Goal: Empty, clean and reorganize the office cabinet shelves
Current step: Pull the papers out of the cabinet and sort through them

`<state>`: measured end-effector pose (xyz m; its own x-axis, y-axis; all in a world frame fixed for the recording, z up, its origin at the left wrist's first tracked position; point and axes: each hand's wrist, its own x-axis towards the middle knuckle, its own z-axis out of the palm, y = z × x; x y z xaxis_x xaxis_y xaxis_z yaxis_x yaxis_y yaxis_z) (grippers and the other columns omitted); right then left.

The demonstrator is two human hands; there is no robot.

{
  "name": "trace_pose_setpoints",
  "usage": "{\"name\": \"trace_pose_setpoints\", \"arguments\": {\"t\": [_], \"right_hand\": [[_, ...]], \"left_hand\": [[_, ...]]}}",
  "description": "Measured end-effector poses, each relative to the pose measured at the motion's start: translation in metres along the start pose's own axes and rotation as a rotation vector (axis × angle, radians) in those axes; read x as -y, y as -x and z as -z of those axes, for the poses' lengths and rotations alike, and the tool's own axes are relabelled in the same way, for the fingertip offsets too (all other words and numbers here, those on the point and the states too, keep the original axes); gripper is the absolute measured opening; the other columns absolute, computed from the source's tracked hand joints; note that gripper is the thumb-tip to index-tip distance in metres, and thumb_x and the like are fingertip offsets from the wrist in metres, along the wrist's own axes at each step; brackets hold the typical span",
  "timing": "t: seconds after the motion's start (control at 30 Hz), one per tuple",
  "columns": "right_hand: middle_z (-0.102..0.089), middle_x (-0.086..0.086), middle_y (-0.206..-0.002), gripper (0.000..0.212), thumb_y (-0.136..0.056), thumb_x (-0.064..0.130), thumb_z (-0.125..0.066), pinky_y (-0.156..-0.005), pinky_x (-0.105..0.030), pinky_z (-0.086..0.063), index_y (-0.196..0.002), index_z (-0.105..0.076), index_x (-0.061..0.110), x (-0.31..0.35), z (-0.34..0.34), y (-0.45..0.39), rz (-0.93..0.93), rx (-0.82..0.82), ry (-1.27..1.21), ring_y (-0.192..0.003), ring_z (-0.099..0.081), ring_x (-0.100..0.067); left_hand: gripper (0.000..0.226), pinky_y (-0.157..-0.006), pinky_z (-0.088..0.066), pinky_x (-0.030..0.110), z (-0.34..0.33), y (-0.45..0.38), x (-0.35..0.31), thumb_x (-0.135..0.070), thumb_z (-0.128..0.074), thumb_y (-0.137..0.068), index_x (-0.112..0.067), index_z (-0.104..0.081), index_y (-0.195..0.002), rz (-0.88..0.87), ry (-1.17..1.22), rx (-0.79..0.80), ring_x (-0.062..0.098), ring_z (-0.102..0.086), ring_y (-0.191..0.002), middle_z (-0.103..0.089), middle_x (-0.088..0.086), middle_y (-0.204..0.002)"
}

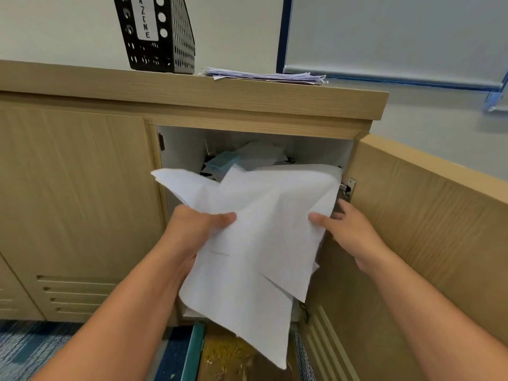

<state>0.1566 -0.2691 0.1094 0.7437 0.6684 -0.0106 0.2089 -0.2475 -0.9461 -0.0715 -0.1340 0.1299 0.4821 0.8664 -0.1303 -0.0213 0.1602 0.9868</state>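
The cabinet opening (255,149) is mostly blocked: a loose sheaf of white papers (255,232), gripped by the left hand (192,229) and the right hand (349,232), hangs across its front from the upper shelf down to the floor. Behind, jumbled papers and a teal item (222,163) crowd the shelf, leaving only a narrow gap under the cabinet's top. The open door (412,243) walls off the right side. On the tabletop (82,81), a black magazine holder (156,34) and a paper stack (266,77) take the middle; the left stretch lies free.

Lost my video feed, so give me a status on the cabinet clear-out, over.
Left hand and right hand both gripping loose white papers, halfway out of cabinet. More clutter behind. Open door beside right hand, not blocking.
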Motion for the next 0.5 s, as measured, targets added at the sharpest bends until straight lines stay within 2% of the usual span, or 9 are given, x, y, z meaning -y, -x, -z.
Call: {"name": "trace_pose_setpoints", "arguments": {"t": [0.07, 0.13, 0.2, 0.27, 0.37, 0.5], "right_hand": [[-0.071, 0.004, -0.119, 0.039, -0.096, 0.037, -0.061, -0.085, -0.031, -0.051, -0.132, -0.058, 0.022, 0.007, -0.004, -0.007, 0.012, 0.028, -0.176, -0.104, -0.067, -0.014], [-0.076, 0.003, -0.107, 0.025, -0.102, 0.033, -0.053, -0.08, -0.033, -0.053, -0.118, -0.066, 0.019, 0.014, -0.007, -0.017, -0.042, -0.011, -0.378, -0.098, -0.07, -0.017], [-0.076, -0.003, -0.104, 0.019, -0.101, 0.026, -0.057, -0.079, -0.039, -0.056, -0.112, -0.067, 0.015, 0.022, -0.01, -0.027, -0.115, -0.059, -0.526, -0.095, -0.072, -0.022], [-0.076, -0.006, -0.103, 0.016, -0.098, 0.02, -0.062, -0.081, -0.044, -0.059, -0.112, -0.067, 0.014, 0.029, -0.015, -0.036, -0.157, -0.044, -0.57, -0.094, -0.073, -0.026], [-0.076, -0.008, -0.104, 0.021, -0.096, 0.015, -0.064, -0.082, -0.047, -0.059, -0.117, -0.066, 0.013, 0.037, -0.028, -0.043, -0.147, 0.036, -0.569, -0.094, -0.074, -0.028], [-0.076, -0.006, -0.107, 0.026, -0.096, 0.018, -0.065, -0.086, -0.05, -0.058, -0.121, -0.064, 0.015, 0.032, -0.044, -0.03, -0.105, 0.113, -0.61, -0.097, -0.074, -0.028]], "left_hand": [[0.042, -0.063, -0.057, 0.033, -0.001, -0.003, -0.011, -0.007, -0.083, -0.076, -0.011, -0.066, -0.114, -0.044, 0.017, -0.03, 0.025, -0.072, -0.084, -0.074, 0.005, -0.101], [0.043, -0.061, -0.051, 0.032, -0.002, -0.006, -0.017, -0.011, -0.082, -0.078, -0.015, -0.062, -0.116, -0.075, 0.004, -0.037, 0.021, -0.066, -0.085, -0.069, 0.0, -0.102], [0.037, -0.056, -0.045, 0.028, -0.002, -0.01, -0.02, -0.014, -0.081, -0.08, -0.022, -0.057, -0.108, -0.093, 0.001, -0.017, 0.015, -0.06, -0.079, -0.063, -0.006, -0.095], [0.034, -0.055, -0.043, 0.026, 0.001, -0.011, -0.021, -0.015, -0.08, -0.081, -0.023, -0.056, -0.105, -0.098, 0.002, -0.023, 0.013, -0.058, -0.077, -0.061, -0.007, -0.093], [0.045, -0.059, -0.048, 0.031, 0.017, -0.009, -0.019, -0.016, -0.083, -0.077, -0.016, -0.062, -0.116, -0.086, -0.008, -0.094, 0.021, -0.066, -0.085, -0.07, 0.001, -0.103], [0.037, -0.055, -0.057, 0.031, 0.04, 0.014, -0.004, -0.01, -0.08, -0.076, -0.015, -0.069, -0.111, -0.078, 0.032, -0.062, 0.023, -0.075, -0.078, -0.077, 0.002, -0.096]]}}
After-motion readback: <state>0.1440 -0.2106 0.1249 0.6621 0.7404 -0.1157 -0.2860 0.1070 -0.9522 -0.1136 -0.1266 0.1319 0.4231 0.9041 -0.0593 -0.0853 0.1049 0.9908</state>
